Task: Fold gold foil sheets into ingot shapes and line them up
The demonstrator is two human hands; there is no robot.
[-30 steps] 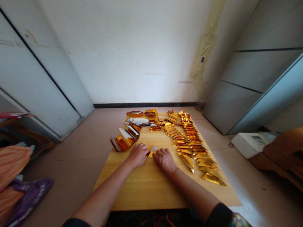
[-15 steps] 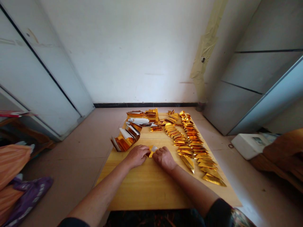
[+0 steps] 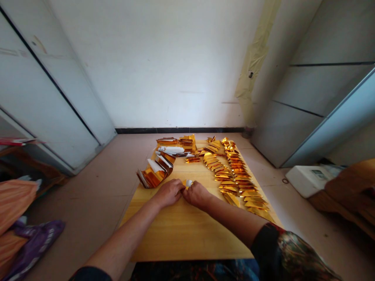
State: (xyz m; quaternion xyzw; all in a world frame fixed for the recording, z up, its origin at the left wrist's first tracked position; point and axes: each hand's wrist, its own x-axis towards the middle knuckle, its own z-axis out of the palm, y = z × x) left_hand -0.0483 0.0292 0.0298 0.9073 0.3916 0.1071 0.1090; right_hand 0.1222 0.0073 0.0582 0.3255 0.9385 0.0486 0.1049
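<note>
My left hand [image 3: 170, 192] and my right hand [image 3: 196, 193] meet over the middle of the wooden table [image 3: 181, 230]. Between them they pinch a small piece of gold foil paper [image 3: 188, 182], whose white underside shows at the top. My fingers cover most of it, so its fold is hard to see. To the right, folded gold paper pieces [image 3: 240, 173] lie overlapping in two long rows. On the left, fanned stacks of gold paper sheets [image 3: 156, 171] stand bent, some with white backs showing.
Further stacks of gold paper [image 3: 187, 143] lie at the table's far edge, before a white wall [image 3: 175, 78]. Grey cabinets [image 3: 319, 97] flank the table on the right. Orange and purple bags [image 3: 38, 242] sit at left, and a white box [image 3: 304, 180] at right.
My right hand has moved left, close against my left hand, and its forearm has swung over the near end of the folded rows. Less of the held paper shows.
</note>
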